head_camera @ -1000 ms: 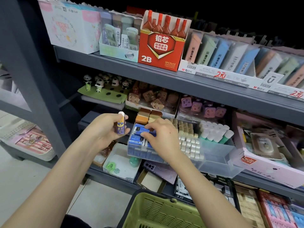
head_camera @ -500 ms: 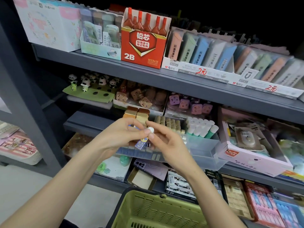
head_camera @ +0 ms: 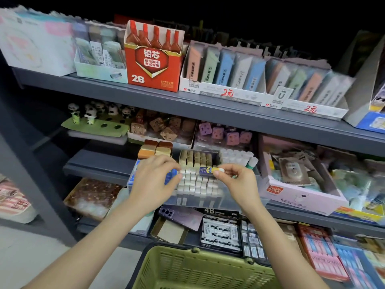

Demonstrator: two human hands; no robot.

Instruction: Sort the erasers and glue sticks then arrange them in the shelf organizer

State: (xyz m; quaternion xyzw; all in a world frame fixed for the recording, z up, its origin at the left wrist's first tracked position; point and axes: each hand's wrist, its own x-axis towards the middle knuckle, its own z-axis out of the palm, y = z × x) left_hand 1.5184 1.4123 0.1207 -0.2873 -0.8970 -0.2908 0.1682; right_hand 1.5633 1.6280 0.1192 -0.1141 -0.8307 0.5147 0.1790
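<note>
Plainly the glue stick [head_camera: 209, 170] is a light, stiff little tube with a slick label, so a pinch suits it. The right hand [head_camera: 237, 182] has its grip closed on the white-capped end. The stick lies level over the pale erasers [head_camera: 198, 184] in the clear organizer [head_camera: 208, 200], base pointing left. The left hand [head_camera: 152, 178] curls over the blue erasers [head_camera: 171, 175]; I cannot tell whether its grip holds any.
</note>
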